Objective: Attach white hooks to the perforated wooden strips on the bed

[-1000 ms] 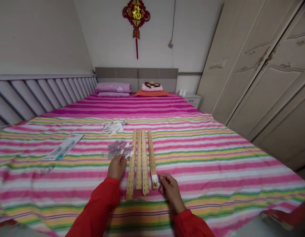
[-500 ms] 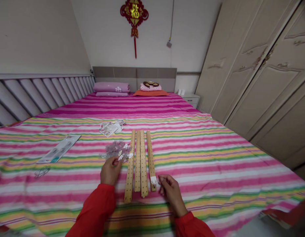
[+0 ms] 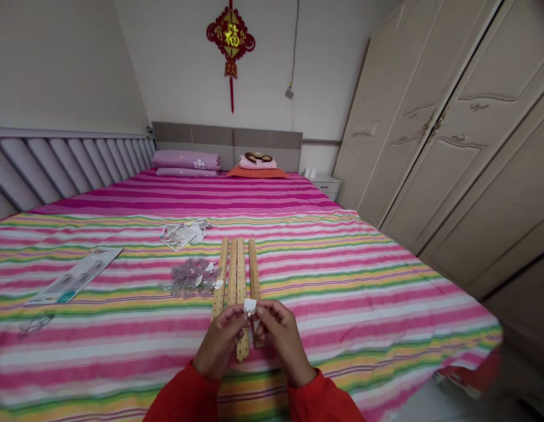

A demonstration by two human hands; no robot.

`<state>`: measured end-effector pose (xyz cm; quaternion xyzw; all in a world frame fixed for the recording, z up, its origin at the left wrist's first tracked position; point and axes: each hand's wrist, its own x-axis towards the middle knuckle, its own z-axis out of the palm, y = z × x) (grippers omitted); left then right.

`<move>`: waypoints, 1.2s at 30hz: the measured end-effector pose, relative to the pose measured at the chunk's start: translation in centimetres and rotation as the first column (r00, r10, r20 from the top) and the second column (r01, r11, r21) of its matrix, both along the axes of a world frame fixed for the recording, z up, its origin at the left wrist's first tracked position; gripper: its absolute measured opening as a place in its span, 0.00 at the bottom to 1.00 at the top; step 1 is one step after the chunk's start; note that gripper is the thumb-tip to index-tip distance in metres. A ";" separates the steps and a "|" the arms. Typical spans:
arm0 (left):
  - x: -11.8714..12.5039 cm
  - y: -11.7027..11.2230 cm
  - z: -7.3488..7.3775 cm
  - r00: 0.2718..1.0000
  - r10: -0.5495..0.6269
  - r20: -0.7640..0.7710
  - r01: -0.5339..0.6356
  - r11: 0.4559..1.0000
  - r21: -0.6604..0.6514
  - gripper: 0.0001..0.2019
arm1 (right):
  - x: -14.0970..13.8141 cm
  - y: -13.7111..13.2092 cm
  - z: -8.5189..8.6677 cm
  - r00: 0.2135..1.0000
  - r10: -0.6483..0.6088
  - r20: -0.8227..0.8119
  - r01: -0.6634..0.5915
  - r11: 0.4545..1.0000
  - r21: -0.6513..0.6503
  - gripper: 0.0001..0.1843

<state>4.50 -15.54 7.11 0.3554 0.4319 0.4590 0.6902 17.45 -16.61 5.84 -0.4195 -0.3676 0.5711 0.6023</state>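
Both hands are close together above the near ends of the wooden strips. Between their fingertips is a small white square hook piece (image 3: pixel 250 306) with a thin looped part below it. My left hand (image 3: pixel 221 340) pinches it from the left. My right hand (image 3: pixel 283 337) grips it from the right, thumb over its edge. Under the hands lie several long wooden strips (image 3: pixel 241 269) with rows of dark holes, side by side, the right one (image 3: pixel 253 264) slightly apart. The hands partly cover their near ends. Left of the strips is a pile of clear, purplish-grey small packets (image 3: pixel 195 275) with white bits.
Crumpled clear packaging (image 3: pixel 184 233) lies beyond the pile. At left are a flat blister pack (image 3: pixel 76 275) and a thin wire-like loop (image 3: pixel 37 322). All rest on a striped bedsheet (image 3: pixel 364 328). Pillows (image 3: pixel 186 161) sit by the headboard; a wardrobe (image 3: pixel 430 158) stands right.
My left hand has left the packet pile and come right; my right hand has moved left to meet it. The white piece, earlier on the right strip's near end, appears lifted. The view has shifted.
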 end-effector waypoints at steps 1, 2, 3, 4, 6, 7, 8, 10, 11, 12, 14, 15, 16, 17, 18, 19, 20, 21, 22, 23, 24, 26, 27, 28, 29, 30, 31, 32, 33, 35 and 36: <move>0.4 -0.2 -0.1 1.000 -0.023 0.012 0.023 1.000 -0.002 0.21 | 0.0 0.0 0.1 1.000 -0.010 -0.002 0.010 1.000 0.006 0.23; 0.7 -0.3 -0.2 0.999 -0.035 0.020 0.035 0.999 -0.001 0.20 | 0.1 0.0 0.2 1.000 -0.019 0.001 0.019 1.000 0.010 0.22; 0.9 -0.4 -0.3 0.999 -0.046 0.026 0.046 0.999 0.003 0.20 | 0.2 0.0 0.3 1.000 -0.029 0.007 0.029 1.000 0.010 0.22; 1.0 -0.4 -0.4 0.998 -0.051 0.031 0.051 0.999 0.004 0.19 | 0.3 0.0 0.3 0.999 -0.039 0.011 0.039 0.999 0.007 0.21; 1.1 -0.5 -0.6 0.998 -0.045 0.052 0.046 0.999 -0.013 0.18 | 0.5 0.0 0.3 0.998 -0.057 0.020 0.057 0.998 0.007 0.20; 1.1 -0.5 -0.8 0.997 -0.039 0.068 0.041 0.999 -0.028 0.18 | 0.6 0.0 0.2 0.997 -0.069 0.029 0.069 0.998 0.013 0.19; 1.1 -0.4 -0.9 0.996 -0.032 0.082 0.035 0.999 -0.041 0.18 | 0.7 0.0 0.2 0.996 -0.082 0.044 0.081 0.996 0.024 0.18; 1.1 -0.4 -1.2 0.996 -0.007 0.088 0.012 0.998 -0.058 0.18 | 0.9 0.1 0.0 0.991 -0.104 0.085 0.099 0.994 0.052 0.16; 1.1 -0.3 -1.3 0.997 0.006 0.082 -0.001 0.998 -0.059 0.19 | 0.9 0.2 -0.1 0.989 -0.110 0.099 0.104 0.993 0.061 0.15; 1.2 -0.2 -1.4 0.997 0.018 0.072 -0.014 0.998 -0.057 0.20 | 0.9 0.4 -0.2 0.988 -0.112 0.104 0.106 0.992 0.062 0.14; 1.2 0.1 -1.6 0.998 0.045 0.045 -0.043 0.998 -0.054 0.22 | 1.0 0.8 -0.5 0.991 -0.108 0.085 0.104 0.993 0.050 0.14; 1.2 0.3 -1.7 0.998 0.051 0.025 -0.050 0.998 -0.046 0.23 | 1.0 1.1 -0.7 0.992 -0.105 0.066 0.103 0.994 0.041 0.14; 1.1 0.6 -1.8 0.999 0.047 -0.002 -0.047 0.998 -0.029 0.23 | 1.0 1.4 -0.9 0.994 -0.103 0.046 0.101 0.994 0.032 0.14; 1.1 1.0 -1.9 0.999 0.039 -0.038 -0.039 0.999 -0.002 0.23 | 1.1 1.7 -1.1 0.995 -0.099 0.028 0.098 0.995 0.023 0.14; 1.1 1.4 -1.9 0.996 0.031 -0.078 -0.028 0.999 0.034 0.23 | 1.2 2.1 -1.3 0.995 -0.094 0.015 0.093 0.996 0.015 0.14; 1.1 1.8 -2.0 0.992 0.025 -0.121 -0.016 0.997 0.078 0.22 | 1.3 2.5 -1.5 0.996 -0.086 0.005 0.086 0.996 0.009 0.14; 1.1 2.2 -2.0 0.986 0.024 -0.163 -0.004 0.992 0.123 0.21 | 1.4 2.9 -1.7 0.997 -0.079 -0.002 0.079 0.997 0.003 0.14; 1.1 2.6 -2.1 0.979 0.032 -0.201 0.002 0.986 0.167 0.21 | 1.5 3.3 -1.9 0.997 -0.074 -0.008 0.074 0.997 -0.002 0.14; 1.1 3.0 -2.2 0.971 0.047 -0.233 0.002 0.978 0.207 0.20 | 1.6 3.7 -2.0 0.997 -0.072 -0.012 0.071 0.997 -0.008 0.14; 1.2 3.3 -2.3 0.964 0.060 -0.259 0.005 0.971 0.241 0.20 | 1.6 4.1 -2.2 0.998 -0.069 -0.014 0.069 0.998 -0.017 0.14; 1.2 3.5 -2.5 0.957 0.070 -0.280 0.008 0.963 0.270 0.19 | 1.7 4.4 -2.4 0.998 -0.065 -0.017 0.065 0.997 -0.029 0.14; 1.2 3.8 -3.1 0.942 0.090 -0.322 0.021 0.945 0.326 0.18 | 1.8 4.9 -2.8 0.998 -0.053 -0.025 0.051 0.997 -0.060 0.14; 1.2 3.9 -3.4 0.931 0.103 -0.350 0.031 0.934 0.355 0.16 | 1.9 5.2 -3.0 0.999 -0.044 -0.028 0.042 0.996 -0.077 0.13; 1.2 3.9 -3.7 0.916 0.119 -0.383 0.042 0.922 0.386 0.15 | 1.9 5.4 -3.2 0.999 -0.036 -0.030 0.033 0.995 -0.092 0.13; 1.1 3.9 -4.0 0.896 0.137 -0.422 0.056 0.908 0.414 0.14 | 1.9 5.5 -3.4 0.999 -0.029 -0.029 0.026 0.994 -0.104 0.13; 1.1 3.8 -4.3 0.872 0.154 -0.464 0.075 0.896 0.439 0.14 | 1.9 5.7 -3.6 0.999 -0.023 -0.023 0.020 0.993 -0.115 0.13; 1.0 3.8 -4.5 0.845 0.169 -0.507 0.098 0.884 0.457 0.14 | 1.9 5.9 -3.8 1.000 -0.019 -0.015 0.017 0.992 -0.123 0.13; 0.9 3.7 -4.7 0.816 0.183 -0.548 0.120 0.874 0.471 0.14 | 2.0 6.0 -4.0 1.000 -0.015 -0.006 0.014 0.992 -0.129 0.13; 0.9 3.7 -4.8 0.786 0.197 -0.586 0.144 0.864 0.483 0.15 | 2.0 6.2 -4.2 1.000 -0.010 0.003 0.010 0.991 -0.131 0.13; 0.9 3.6 -4.9 0.717 0.234 -0.656 0.185 0.844 0.503 0.16 | 2.0 6.4 -4.5 1.000 0.001 0.023 0.002 0.991 -0.132 0.12; 0.9 3.5 -5.0 0.680 0.258 -0.686 0.202 0.834 0.514 0.16 | 2.0 6.5 -4.6 0.999 0.006 0.031 -0.002 0.991 -0.133 0.12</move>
